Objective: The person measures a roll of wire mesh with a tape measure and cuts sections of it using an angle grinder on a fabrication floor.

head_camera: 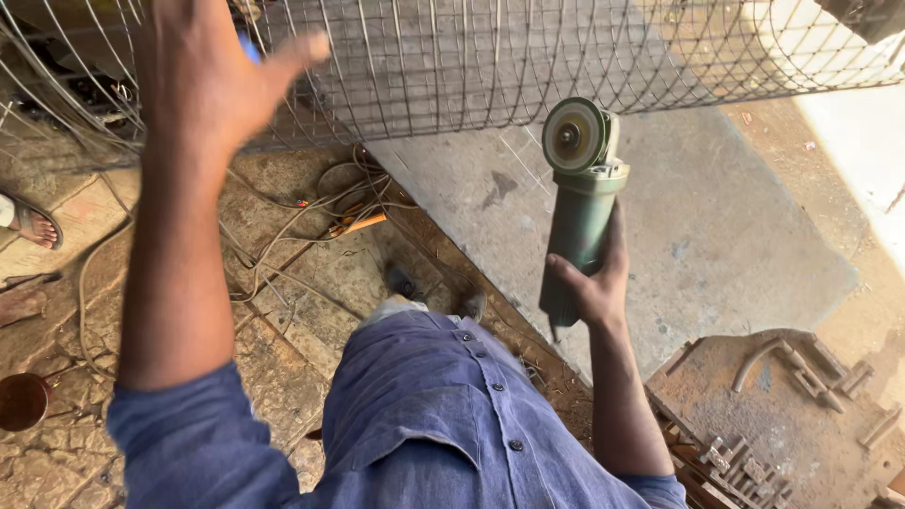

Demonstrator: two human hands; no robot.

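While fingers [566, 273] around grinder [580, 203], left hand [203, 80] spread.

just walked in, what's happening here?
A person in a blue shirt stands over a stone floor. The right hand grips a green angle grinder by its body, disc end pointing up toward a roll of wire mesh. The left hand is raised with fingers spread, up against the mesh. Loose cables lie on the floor below, and small metal pieces sit on a rusty plate at the lower right.
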